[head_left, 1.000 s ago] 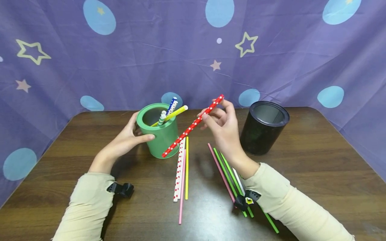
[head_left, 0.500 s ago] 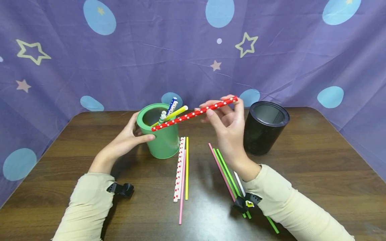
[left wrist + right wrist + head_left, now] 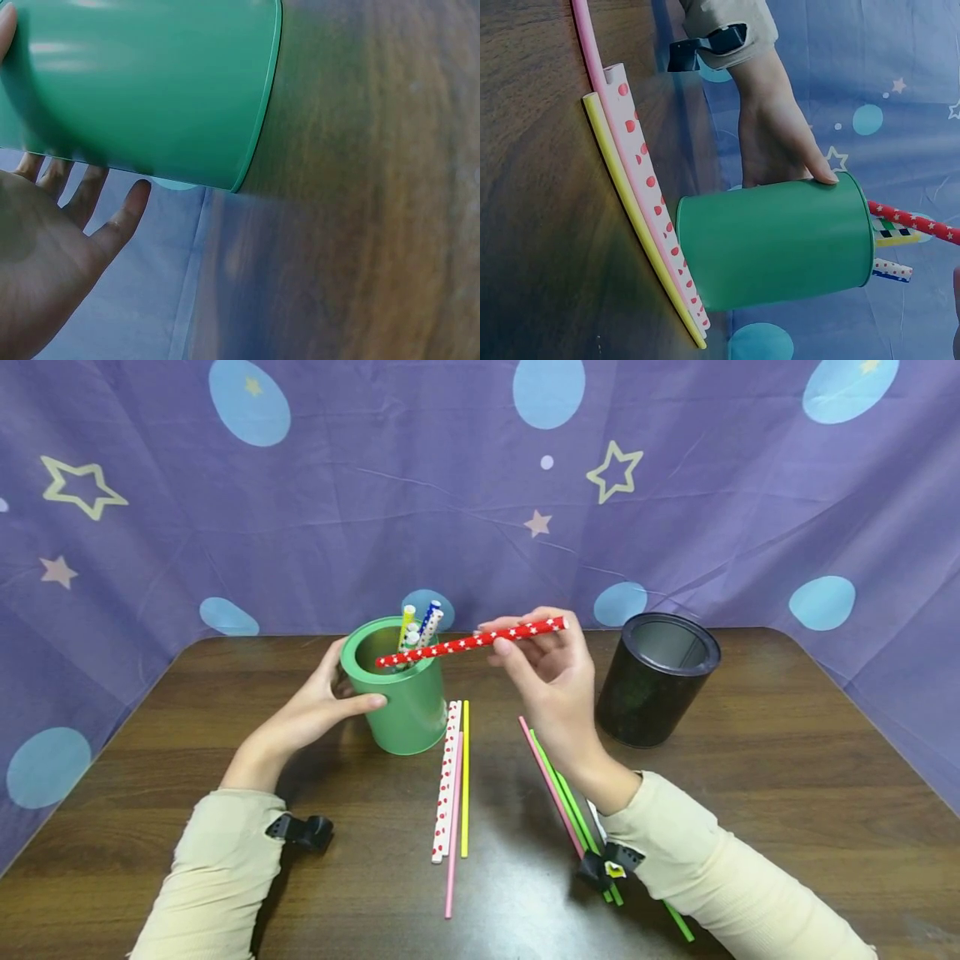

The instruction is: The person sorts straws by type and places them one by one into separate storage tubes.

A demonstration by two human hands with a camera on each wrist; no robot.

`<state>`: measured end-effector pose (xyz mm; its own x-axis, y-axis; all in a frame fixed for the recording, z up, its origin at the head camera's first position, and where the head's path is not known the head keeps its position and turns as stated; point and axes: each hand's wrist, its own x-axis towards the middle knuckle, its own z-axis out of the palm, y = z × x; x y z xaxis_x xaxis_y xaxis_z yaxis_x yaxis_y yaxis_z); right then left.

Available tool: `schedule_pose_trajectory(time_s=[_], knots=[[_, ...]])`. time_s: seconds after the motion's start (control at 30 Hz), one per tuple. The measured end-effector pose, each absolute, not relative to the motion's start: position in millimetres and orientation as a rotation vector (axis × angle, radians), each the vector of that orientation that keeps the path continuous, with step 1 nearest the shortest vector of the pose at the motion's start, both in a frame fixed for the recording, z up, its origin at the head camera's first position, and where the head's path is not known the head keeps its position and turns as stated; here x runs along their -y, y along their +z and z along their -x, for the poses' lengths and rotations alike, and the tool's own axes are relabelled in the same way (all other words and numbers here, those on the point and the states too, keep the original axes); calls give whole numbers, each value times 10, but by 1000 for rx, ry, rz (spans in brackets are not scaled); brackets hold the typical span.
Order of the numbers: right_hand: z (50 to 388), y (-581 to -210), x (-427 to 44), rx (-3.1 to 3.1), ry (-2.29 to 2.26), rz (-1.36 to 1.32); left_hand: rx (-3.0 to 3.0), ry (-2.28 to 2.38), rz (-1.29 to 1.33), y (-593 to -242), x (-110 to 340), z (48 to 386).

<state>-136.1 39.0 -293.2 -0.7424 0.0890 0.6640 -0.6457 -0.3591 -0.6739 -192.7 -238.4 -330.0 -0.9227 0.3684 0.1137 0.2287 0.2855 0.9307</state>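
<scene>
My left hand (image 3: 303, 706) grips a green can (image 3: 405, 718) standing upright on the table, thumb across its front and fingers behind it. Several patterned paper straws lean inside, among them a yellow one (image 3: 406, 620) and a blue one (image 3: 431, 614). Between thumb and fingertips, my right hand (image 3: 551, 685) pinches a red straw (image 3: 461, 646) with white stars. That straw lies nearly level in the air, its left end over the can's mouth. The right wrist view shows the green can (image 3: 780, 247) side-on; only the red straw's end part (image 3: 911, 220) appears at its rim.
A red-dotted white straw (image 3: 442, 802), a pink straw (image 3: 452, 860) and a yellow straw (image 3: 465, 777) lie before the green can. Green straws (image 3: 576, 814) and another pink straw (image 3: 551, 785) lie partly under the right forearm. A black can (image 3: 648, 702) stands at right.
The red straw has swung from a steep slant to nearly level, its left end rising over the can's mouth. Inside the can, the yellow straw now stands more upright. The left hand has stayed put.
</scene>
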Motion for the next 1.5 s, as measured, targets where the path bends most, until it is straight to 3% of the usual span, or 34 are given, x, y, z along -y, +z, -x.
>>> schedule_pose_trajectory(time_s=[1.5], knots=[[1485, -3139, 15, 1867, 2081, -699, -2412, 1714, -555, -3300, 2391, 1931]])
